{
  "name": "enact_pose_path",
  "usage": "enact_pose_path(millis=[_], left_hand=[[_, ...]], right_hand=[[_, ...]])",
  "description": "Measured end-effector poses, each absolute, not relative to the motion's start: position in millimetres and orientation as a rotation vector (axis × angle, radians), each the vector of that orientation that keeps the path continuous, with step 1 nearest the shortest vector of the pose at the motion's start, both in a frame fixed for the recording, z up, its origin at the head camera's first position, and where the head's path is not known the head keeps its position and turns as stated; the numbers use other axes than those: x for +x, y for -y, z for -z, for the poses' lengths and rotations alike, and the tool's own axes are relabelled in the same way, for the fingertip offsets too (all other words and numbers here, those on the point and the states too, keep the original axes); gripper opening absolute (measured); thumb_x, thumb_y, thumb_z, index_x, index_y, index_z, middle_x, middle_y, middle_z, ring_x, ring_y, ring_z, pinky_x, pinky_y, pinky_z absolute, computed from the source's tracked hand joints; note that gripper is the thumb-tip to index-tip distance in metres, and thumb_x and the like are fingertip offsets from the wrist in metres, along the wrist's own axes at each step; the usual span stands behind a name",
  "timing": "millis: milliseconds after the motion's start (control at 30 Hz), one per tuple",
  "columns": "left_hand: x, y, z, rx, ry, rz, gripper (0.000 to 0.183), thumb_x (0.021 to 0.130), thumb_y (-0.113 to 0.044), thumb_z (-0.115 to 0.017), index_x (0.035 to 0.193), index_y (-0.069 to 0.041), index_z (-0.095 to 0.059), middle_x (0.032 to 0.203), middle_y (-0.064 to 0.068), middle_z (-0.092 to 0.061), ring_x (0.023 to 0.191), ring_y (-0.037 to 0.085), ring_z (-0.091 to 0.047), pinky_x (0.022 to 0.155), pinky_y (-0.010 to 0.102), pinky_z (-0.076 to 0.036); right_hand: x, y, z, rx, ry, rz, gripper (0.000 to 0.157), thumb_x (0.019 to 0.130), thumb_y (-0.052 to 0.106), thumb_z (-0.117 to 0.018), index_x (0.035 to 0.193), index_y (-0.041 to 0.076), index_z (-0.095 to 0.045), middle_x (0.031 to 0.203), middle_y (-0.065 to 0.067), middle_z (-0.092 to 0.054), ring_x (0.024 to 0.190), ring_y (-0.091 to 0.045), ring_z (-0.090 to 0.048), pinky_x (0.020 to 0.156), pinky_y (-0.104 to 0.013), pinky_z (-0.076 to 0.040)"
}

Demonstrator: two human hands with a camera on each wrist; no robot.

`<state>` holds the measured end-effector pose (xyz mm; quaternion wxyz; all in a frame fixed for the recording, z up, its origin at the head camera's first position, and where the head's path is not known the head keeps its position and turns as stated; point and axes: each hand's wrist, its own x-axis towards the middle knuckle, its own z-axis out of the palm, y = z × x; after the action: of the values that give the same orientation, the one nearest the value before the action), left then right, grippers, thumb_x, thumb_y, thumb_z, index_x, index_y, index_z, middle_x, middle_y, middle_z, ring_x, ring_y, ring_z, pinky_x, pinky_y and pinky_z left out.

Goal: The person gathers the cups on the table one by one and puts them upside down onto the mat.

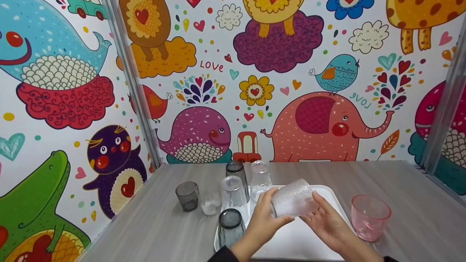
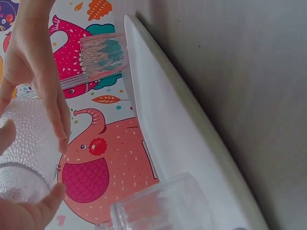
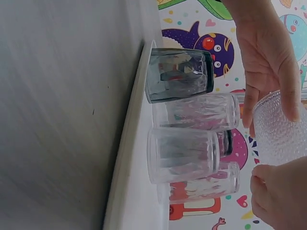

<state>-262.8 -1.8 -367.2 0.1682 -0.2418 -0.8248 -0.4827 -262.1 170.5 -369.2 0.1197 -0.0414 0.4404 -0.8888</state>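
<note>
A clear glass with a dotted texture (image 1: 293, 201) is held tilted on its side above the white tray (image 1: 309, 240). My left hand (image 1: 267, 213) grips its left end, thumb underneath. My right hand (image 1: 322, 216) cradles and holds its right side. In the left wrist view the dotted glass (image 2: 24, 143) fills the left edge, with the right hand's fingers (image 2: 50, 100) lying over it. The right wrist view shows the dotted glass (image 3: 280, 129) between my left hand's fingers (image 3: 266, 67) and my right hand (image 3: 280, 199).
Upturned glasses stand on the tray's left side: a dark grey one (image 1: 230, 225), a clear one (image 1: 234, 196), another clear one (image 1: 260, 180), a dark one (image 1: 236, 173). A grey glass (image 1: 187, 195) and a small clear glass (image 1: 210, 203) stand left of the tray. A pink glass (image 1: 369, 216) stands to its right.
</note>
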Motion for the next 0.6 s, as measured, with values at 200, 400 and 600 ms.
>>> enact_pose_path(millis=[200, 400, 600], left_hand=[[-262.7, 14.9, 345.6, -0.726, 2.467, 1.164, 0.067, 0.049, -0.021, -0.078, 0.110, -0.019, -0.051, 0.099, -0.004, -0.048, 0.086, 0.010, -0.045, 0.070, 0.025, -0.040], [-267.5, 25.9, 328.1, -0.871, 2.755, 0.756, 0.064, 0.047, -0.017, -0.079, 0.105, -0.021, -0.054, 0.095, -0.007, -0.048, 0.084, 0.008, -0.045, 0.070, 0.022, -0.040], [-275.4, 31.5, 319.8, -0.884, 2.934, 0.426, 0.060, 0.046, -0.017, -0.080, 0.100, -0.018, -0.052, 0.091, -0.005, -0.051, 0.084, 0.012, -0.046, 0.069, 0.022, -0.040]], right_hand=[[-263.7, -192.7, 364.4, -0.150, -1.585, 2.500, 0.066, 0.087, 0.028, -0.037, 0.130, -0.002, 0.004, 0.134, -0.022, -0.008, 0.122, -0.031, -0.013, 0.099, -0.039, -0.014], [-260.4, -218.2, 360.1, -0.090, -1.668, 2.476, 0.070, 0.087, 0.023, -0.040, 0.130, -0.001, 0.008, 0.133, -0.019, -0.018, 0.123, -0.030, -0.012, 0.098, -0.037, -0.017], [-254.2, -231.5, 356.9, -0.114, -1.714, 2.436, 0.062, 0.089, 0.019, -0.036, 0.131, -0.001, 0.005, 0.120, -0.007, -0.038, 0.123, -0.030, -0.014, 0.096, -0.036, -0.020]])
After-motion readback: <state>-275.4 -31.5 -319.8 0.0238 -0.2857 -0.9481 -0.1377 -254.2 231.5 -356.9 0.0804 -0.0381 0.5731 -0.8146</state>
